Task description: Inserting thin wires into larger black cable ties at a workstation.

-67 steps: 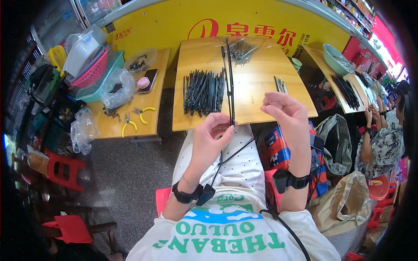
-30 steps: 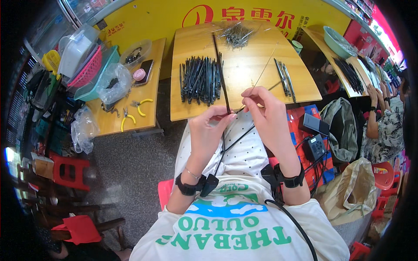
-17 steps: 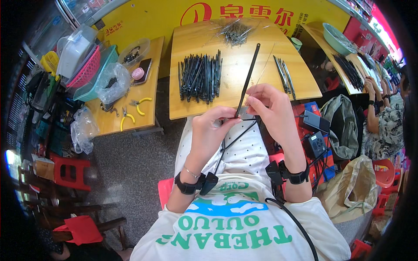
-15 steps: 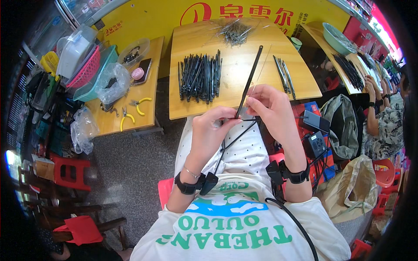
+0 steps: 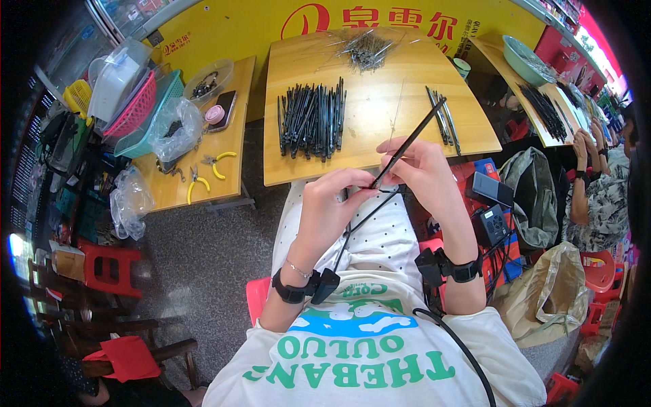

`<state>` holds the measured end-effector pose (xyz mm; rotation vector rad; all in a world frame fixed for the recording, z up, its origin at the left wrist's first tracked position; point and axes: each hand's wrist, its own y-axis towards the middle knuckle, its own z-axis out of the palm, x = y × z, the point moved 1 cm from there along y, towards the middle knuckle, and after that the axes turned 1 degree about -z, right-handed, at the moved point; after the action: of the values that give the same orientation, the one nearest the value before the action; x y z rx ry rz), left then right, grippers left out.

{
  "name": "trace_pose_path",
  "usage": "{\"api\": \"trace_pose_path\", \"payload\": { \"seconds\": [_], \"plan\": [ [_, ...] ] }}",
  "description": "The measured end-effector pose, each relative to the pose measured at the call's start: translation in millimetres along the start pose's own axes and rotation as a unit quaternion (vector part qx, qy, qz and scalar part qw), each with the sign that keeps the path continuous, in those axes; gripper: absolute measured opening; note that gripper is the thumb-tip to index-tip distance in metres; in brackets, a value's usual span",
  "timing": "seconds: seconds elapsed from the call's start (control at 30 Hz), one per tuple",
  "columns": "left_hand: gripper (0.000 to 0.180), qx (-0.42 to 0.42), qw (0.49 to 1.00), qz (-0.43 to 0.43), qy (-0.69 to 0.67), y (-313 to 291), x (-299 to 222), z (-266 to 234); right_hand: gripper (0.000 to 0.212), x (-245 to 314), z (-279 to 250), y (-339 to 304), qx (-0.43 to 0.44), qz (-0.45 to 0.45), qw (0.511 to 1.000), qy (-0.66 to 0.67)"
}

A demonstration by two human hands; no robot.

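A slim black rod (image 5: 419, 132) slants up to the right above my lap, at the near edge of the wooden table (image 5: 373, 91). My left hand (image 5: 331, 203) pinches the rod's lower end between thumb and fingertips. A fine pale wire (image 5: 395, 112) rises beside the rod from the fingers of my right hand (image 5: 426, 178), which are closed near that same end. The exact contact at the fingertips is partly hidden. On the table lie a bundle of similar black rods (image 5: 312, 122) at left and a few more rods (image 5: 444, 125) at right.
Tangled thin wires (image 5: 366, 51) lie at the table's far end. A side table at left carries yellow-handled pliers (image 5: 196, 184), a phone (image 5: 222, 108) and stacked baskets (image 5: 132, 108). At right are a power bank (image 5: 489, 188), cables, a paper bag (image 5: 546, 292) and another person's hands (image 5: 582, 146).
The rod's upper end has swung to the right and down, so it leans more. My right hand has shifted slightly, and the wire now stands more upright.
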<state>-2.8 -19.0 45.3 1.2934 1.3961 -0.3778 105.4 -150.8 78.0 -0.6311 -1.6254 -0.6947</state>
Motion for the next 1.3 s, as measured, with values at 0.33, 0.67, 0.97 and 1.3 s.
{"api": "trace_pose_path", "payload": {
  "seconds": [0.33, 0.67, 0.97, 1.3],
  "plan": [
    [0.020, 0.021, 0.999, 0.020, 0.033, 0, 0, 0, 0.019, -1, -1, 2, -0.005, 0.032, 0.999, 0.038],
    [0.021, -0.097, 0.989, -0.105, -0.040, 0, 7, -1, 0.008, 3, 10, 0, -0.102, -0.084, 0.991, -0.009],
    [0.022, -0.146, 0.979, -0.121, -0.080, 0, 8, 1, 0.017, -11, 9, 7, -0.179, -0.162, 0.968, -0.065],
    [0.020, -0.040, 0.986, -0.133, -0.088, -1, 11, 2, 0.029, -5, 11, 9, -0.144, -0.128, 0.973, 0.124]
  ]
}}
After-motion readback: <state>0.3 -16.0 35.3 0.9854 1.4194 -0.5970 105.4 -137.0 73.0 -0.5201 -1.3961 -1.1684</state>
